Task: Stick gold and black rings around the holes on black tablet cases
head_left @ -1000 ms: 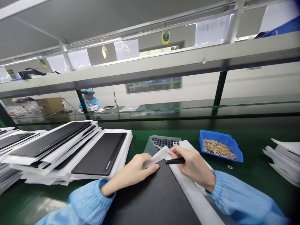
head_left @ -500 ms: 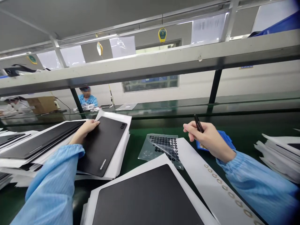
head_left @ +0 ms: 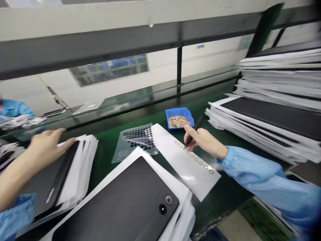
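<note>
My left hand is open, fingers stretched, over a dark tablet back cover on a paper-layered stack at the left; whether it touches is unclear. My right hand grips a slim black pen-like tool. Its tip points down at a row of small brass-coloured rings on a white sheet. Nearest me, another dark tablet back cover lies on white paper, with two round camera openings at its right corner. One opening looks black and glossy, the other holds a grey ring.
A blue tray of small brass-coloured pieces stands behind the sheet. A clear plastic bag with black rings lies left of it. Tall stacks of covers and paper rise at the right. A shelf beam crosses overhead; a blue-sleeved person sits beyond.
The view has swung right and down. My left hand has let go of the cover on the left stack. My right hand has lowered the tool to the rings on the sheet.
</note>
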Tool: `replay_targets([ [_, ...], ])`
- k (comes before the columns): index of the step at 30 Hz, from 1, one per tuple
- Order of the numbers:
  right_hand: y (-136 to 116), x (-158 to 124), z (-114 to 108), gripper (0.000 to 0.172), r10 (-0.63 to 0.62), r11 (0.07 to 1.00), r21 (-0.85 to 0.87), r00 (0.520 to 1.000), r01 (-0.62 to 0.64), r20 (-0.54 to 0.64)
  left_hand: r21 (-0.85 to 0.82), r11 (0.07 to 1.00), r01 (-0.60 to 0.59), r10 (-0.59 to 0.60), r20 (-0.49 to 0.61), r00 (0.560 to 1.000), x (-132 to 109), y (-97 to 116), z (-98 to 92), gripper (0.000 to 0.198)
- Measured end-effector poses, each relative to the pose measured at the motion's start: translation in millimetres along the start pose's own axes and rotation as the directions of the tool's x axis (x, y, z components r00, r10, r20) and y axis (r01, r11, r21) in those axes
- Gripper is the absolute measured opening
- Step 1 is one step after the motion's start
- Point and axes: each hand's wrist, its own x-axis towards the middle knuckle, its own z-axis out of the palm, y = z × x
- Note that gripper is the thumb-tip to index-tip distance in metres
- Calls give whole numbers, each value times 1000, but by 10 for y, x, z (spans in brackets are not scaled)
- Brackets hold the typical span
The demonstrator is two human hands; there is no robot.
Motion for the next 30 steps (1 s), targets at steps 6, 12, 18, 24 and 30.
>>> replay_targets([
  [6,426,300,38,21,-50,996,62,987,60,-150,-151,804,-576,594,266,759,158,1910,852,42],
  [12,598,505,183,14,-60,996,43,970,72,-236,-223,667,-711,737,337,586,229,2480,1616,46],
  [18,685,534,190,18,-34,999,-32,977,28,-209,-269,635,-724,769,314,557,262,2397,1735,43],
  [24,682,547,205,22,-19,999,-46,981,10,-192,-261,598,-758,796,303,524,279,2415,1739,39],
  [30,686,549,198,23,-19,999,-40,985,12,-169,-258,580,-773,808,303,505,282,2399,1723,36],
])
